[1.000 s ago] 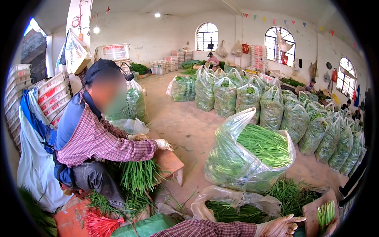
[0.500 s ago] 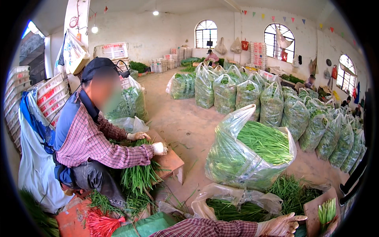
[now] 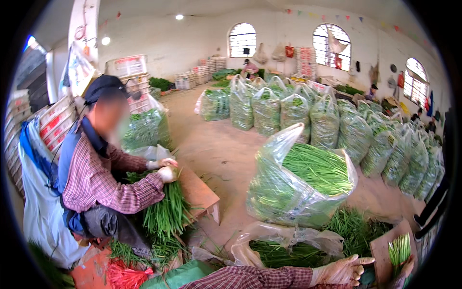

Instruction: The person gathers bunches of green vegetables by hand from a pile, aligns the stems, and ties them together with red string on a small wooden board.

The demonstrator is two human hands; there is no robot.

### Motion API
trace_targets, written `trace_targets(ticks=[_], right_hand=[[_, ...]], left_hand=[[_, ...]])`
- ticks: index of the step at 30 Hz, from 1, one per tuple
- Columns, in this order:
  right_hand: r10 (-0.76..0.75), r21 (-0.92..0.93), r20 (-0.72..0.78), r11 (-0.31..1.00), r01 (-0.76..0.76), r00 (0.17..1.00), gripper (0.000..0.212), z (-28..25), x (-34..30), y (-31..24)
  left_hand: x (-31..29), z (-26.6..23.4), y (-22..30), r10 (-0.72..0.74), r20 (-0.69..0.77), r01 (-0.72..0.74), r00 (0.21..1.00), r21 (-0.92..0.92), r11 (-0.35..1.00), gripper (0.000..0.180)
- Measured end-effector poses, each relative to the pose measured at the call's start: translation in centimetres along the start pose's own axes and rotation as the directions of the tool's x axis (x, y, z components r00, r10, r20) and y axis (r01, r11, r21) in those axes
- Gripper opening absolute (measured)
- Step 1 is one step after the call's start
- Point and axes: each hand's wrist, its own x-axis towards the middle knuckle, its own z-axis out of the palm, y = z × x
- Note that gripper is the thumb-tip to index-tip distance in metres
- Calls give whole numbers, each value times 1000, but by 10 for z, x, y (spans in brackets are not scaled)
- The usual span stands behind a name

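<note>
My left arm, in a red plaid sleeve, comes in from the lower edge. My left hand point(image 3: 340, 271), in a thin pale glove, has its fingers stretched to the right and holds nothing. It is just left of a brown board point(image 3: 382, 248). Over the board stands a small bunch of green chives point(image 3: 399, 249), its pale cut ends upward. My right hand point(image 3: 407, 268) shows only partly, at the bunch's lower right, its fingers seeming to wrap it. Behind my left hand lies an open clear bag point(image 3: 288, 236) of loose greens.
A co-worker point(image 3: 106, 159) at the left handles chives at a low wooden bench point(image 3: 196, 192). A large clear bag point(image 3: 274, 192) of chives stands ahead. Rows of filled bags point(image 3: 325, 123) line the back and right. Red ties point(image 3: 127, 273) and a green sack point(image 3: 175, 277) lie at lower left.
The view has shifted slightly. The co-worker's two hands have come together and drawn back toward their body. My left hand stays outstretched and the chive bunch stays by the board.
</note>
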Motion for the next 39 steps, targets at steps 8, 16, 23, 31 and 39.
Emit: trace_targets(ticks=[8, 16, 23, 31, 39], right_hand=[[94, 107, -55, 990, -87, 994, 23, -29, -54, -92], [-46, 30, -304, 998, 57, 952, 18, -41, -59, -87], [-74, 12, -352, 996, 84, 933, 15, -51, -74, -88], [-124, 81, -383, 983, 167, 915, 16, -51, -86, -111], [-155, 80, -393, 976, 202, 906, 8, -53, -92, -111]], left_hand=[[3, -5, 10, -53, -47, 62, 997, 222, 973, 74], [80, 0, 19, -78, -272, 199, 959, 450, 871, 65], [246, -17, 9, -42, -149, 129, 988, 943, -306, 37], [388, -177, -30, -99, -398, 31, 912, 308, -951, 47], [400, -241, -19, 36, -656, 221, 754, 201, -954, 66]])
